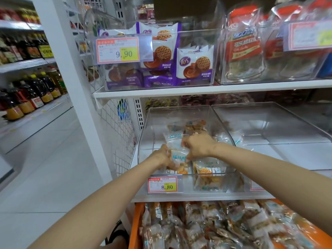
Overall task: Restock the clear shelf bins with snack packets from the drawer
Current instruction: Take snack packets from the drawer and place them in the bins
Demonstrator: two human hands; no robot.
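Both hands in clear bin (143, 133): left hand (164, 155) and right hand (196, 145) grip snack packets (177, 155); orange drawer (136, 225) open below.

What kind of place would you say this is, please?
Most likely a supermarket aisle: price tags hang on clear shelf bins holding snack packets, and rows of bottles fill the shelves at left.

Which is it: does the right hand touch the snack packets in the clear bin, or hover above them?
Touching. The head view shows the right hand pinching a snack packet inside the clear bin.
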